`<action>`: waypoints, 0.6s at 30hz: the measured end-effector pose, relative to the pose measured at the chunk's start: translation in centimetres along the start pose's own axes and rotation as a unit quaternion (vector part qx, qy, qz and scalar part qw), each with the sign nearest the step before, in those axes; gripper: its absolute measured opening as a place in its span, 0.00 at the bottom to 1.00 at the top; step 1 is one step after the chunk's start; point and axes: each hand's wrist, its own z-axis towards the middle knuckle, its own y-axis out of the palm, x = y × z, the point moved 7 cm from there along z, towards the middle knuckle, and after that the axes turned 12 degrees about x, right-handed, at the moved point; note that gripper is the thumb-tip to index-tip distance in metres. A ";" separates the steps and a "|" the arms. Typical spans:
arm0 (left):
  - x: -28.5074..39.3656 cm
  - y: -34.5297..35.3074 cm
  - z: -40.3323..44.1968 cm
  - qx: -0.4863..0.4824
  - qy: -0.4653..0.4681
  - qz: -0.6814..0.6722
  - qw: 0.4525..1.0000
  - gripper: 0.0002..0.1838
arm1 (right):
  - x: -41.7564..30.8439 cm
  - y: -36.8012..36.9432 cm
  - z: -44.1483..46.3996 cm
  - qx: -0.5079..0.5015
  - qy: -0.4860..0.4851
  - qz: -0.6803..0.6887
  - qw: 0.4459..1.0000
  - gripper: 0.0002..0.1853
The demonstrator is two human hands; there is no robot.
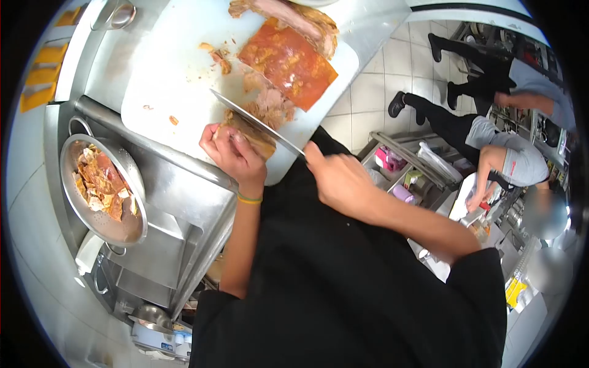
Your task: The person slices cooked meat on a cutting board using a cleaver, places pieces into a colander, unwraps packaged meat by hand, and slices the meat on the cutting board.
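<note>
My right hand (343, 184) is closed around the handle of a kitchen knife (256, 121), whose long blade points to the upper left. Curled fingers of my left hand (236, 156) press on a piece of roast meat (250, 136) at the near edge of the white cutting board (165, 80). The blade lies along the far side of that piece. Just beyond are shredded meat (273, 105) and a large slab of meat with glossy orange-brown skin (291, 61). Another long cut of meat (294, 24) rests at the board's far end.
To the left, a metal colander (138, 211) holds chopped meat pieces, beside a steel sink area (159, 245). Small scraps (173, 120) dot the board. On the right, two people in grey shirts (521, 156) work at another counter across a tiled floor (368, 86).
</note>
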 end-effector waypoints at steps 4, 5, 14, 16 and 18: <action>-0.9 -0.4 -0.8 0.008 -0.065 -0.055 0.996 0.09 | -1.3 -1.7 -1.9 -0.022 0.016 -0.010 1.000 0.15; -0.6 -0.3 -0.6 0.013 -0.044 -0.065 0.997 0.09 | -1.8 -2.2 -2.1 -0.003 0.010 -0.007 1.000 0.12; -0.8 -0.4 -0.8 0.005 -0.042 -0.064 0.997 0.14 | -4.0 -2.0 -4.1 0.005 0.006 -0.051 0.999 0.13; -0.9 -0.4 -0.8 0.008 -0.080 -0.083 0.993 0.15 | -3.9 -1.7 -4.5 0.003 0.002 -0.053 0.999 0.12; -0.5 -0.3 -0.5 0.005 -0.064 -0.089 0.994 0.19 | -4.4 -1.9 -4.3 0.069 -0.070 -0.090 0.991 0.07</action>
